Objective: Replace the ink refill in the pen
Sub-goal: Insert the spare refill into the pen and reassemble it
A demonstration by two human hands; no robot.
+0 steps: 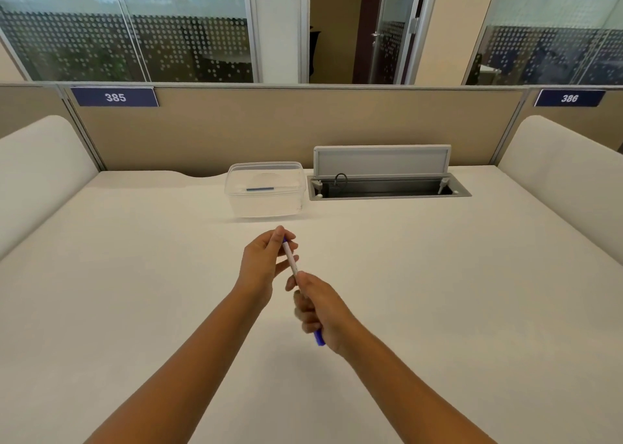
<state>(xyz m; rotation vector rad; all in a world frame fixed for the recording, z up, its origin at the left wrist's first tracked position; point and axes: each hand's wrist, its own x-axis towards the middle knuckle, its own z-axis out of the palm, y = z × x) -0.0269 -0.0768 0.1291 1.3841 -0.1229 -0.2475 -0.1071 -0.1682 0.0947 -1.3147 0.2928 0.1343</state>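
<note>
Both hands held pen (290, 256) above desk (135, 275), mid-scene. Left hand (264, 262) pinched far end w/ fingertips; right hand (320, 308) fisted on near end, blue cap (319, 338) sticking out. Clear box (266, 190) sat farther back.

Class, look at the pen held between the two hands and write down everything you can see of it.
The slim white plastic pen with blue ends is held in the air above the pale desk, tilted, its far end higher. The left hand pinches the far blue tip with its fingers; the right hand wraps the near part, hiding much of the barrel. A blue piece shows below the right palm. Faint print on the barrel cannot be read.
</note>
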